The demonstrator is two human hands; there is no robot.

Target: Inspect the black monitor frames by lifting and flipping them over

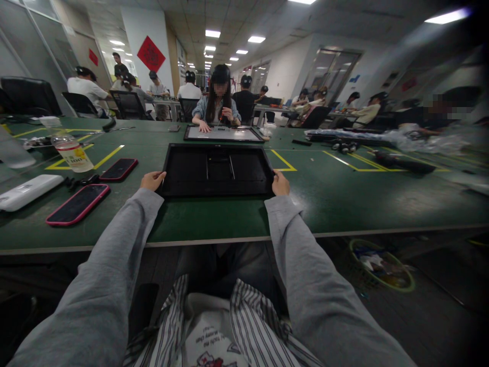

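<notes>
A black rectangular monitor back cover, its hollow inner side facing up, lies on the green table in front of me. My left hand grips its left edge, thumb on top and fingers curled around the side. At the opposite edge my right hand holds on in the same way. Two upright metal-looking strips and a dark recess show near the middle of the cover. The undersides of my fingers are hidden.
Left of me are two phones, a white device and a bottle. Across the table a co-worker works over a flat panel. Right are a dark tool, plastic wrap and, below, a waste basket.
</notes>
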